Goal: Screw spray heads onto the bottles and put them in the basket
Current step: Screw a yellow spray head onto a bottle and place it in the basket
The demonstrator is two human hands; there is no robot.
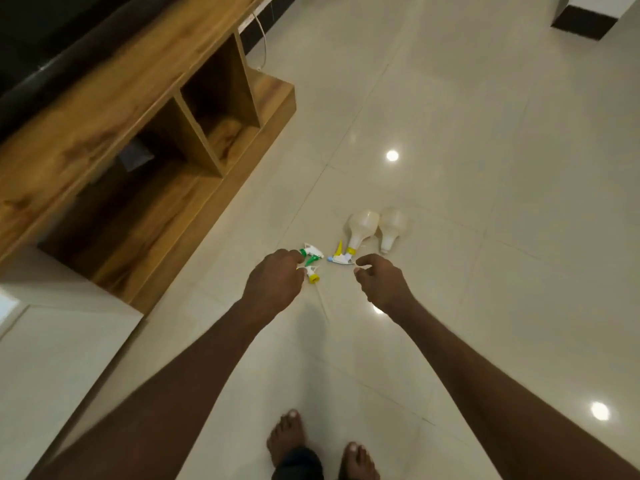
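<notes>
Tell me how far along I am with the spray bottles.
Early on. One bottle on the floor already seems to carry a yellow-collared spray head; the bare bottle beside it has none. Both hands, left hand and right hand, reach toward the loose green head and yellow head, neither clearly gripped. No basket is in view, so nothing shows as put away.

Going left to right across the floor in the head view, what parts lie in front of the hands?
Green spray head with a yellow-collared spray head just below it → yellow spray head already on the left bottle → right bottle with no head. No basket is in view.
</notes>
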